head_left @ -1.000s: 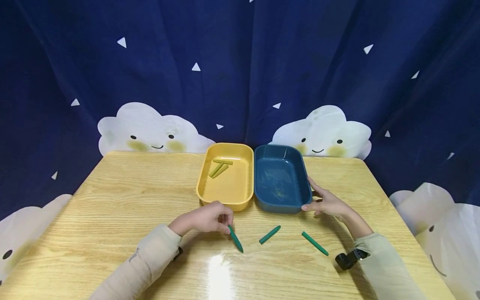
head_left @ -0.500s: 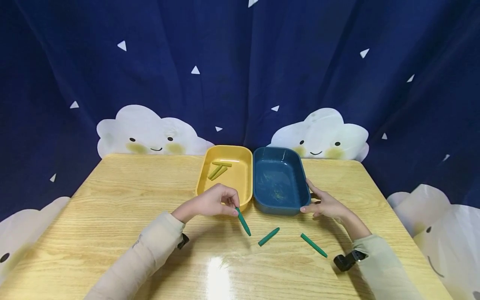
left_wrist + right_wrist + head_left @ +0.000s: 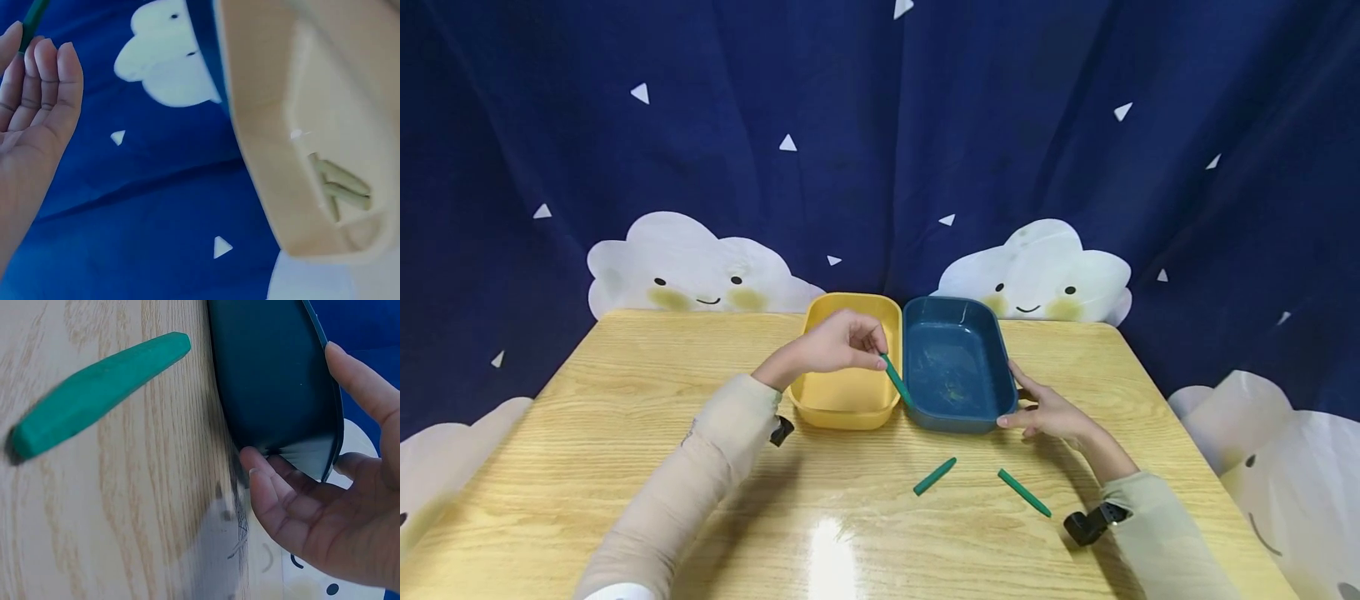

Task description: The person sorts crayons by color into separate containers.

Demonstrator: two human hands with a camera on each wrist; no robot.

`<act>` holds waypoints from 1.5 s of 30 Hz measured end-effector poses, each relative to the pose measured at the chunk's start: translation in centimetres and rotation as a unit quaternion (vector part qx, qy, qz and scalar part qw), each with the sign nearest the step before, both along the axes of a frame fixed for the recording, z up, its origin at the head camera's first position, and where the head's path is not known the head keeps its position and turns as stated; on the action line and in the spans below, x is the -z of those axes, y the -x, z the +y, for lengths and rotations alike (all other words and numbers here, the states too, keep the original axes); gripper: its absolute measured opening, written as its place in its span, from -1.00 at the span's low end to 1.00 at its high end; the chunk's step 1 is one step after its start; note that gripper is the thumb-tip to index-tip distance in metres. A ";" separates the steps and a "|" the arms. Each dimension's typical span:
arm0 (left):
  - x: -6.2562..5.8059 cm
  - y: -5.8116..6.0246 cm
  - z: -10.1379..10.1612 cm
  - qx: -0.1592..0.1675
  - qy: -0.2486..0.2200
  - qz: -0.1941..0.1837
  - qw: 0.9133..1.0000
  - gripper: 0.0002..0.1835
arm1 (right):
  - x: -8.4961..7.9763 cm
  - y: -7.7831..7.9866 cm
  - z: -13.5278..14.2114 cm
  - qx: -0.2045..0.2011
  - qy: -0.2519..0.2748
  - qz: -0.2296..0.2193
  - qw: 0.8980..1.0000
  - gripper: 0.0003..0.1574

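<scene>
My left hand [image 3: 838, 342] pinches a green crayon [image 3: 897, 382] by its upper end, over the yellow box [image 3: 850, 419]. The crayon slants down, its lower tip overlapping the left rim of the blue box [image 3: 957, 367]. Olive-yellow crayons [image 3: 347, 178] lie in the yellow box; in the head view my left hand hides them. My right hand [image 3: 1052, 414] rests against the blue box's near right corner, thumb and fingers spread over the outer wall and rim. Nothing lies in the blue box.
Two more green crayons lie on the wooden table [image 3: 662, 400]: one [image 3: 935, 476] before the blue box, another [image 3: 1024, 492] to its right. The boxes stand side by side near the back edge. A dark blue curtain [image 3: 850, 167] with clouds hangs behind.
My left hand has lifted the green crayon off the table and carried it up, away from me and right, to between the boxes. My right hand stays at the blue box.
</scene>
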State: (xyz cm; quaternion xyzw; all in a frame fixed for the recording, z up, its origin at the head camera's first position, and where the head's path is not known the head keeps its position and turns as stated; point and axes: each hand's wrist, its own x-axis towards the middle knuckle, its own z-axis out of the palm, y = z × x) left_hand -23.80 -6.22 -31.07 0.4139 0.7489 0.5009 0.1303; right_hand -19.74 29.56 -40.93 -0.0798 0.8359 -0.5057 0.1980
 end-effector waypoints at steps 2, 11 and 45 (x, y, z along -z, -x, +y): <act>-0.7 0.7 0.1 -0.012 -0.002 0.005 1.000 -0.91 | 0.0 0.0 0.0 0.000 0.001 -0.002 1.000 0.30; -2.9 4.0 1.4 -0.062 -0.049 -0.017 0.997 -0.92 | 0.0 0.0 -0.1 0.000 -0.002 -0.002 1.000 0.28; 3.7 11.1 13.8 -0.220 -0.163 -0.314 0.909 -0.79 | -0.1 0.2 -0.1 0.009 -0.008 -0.008 1.000 0.26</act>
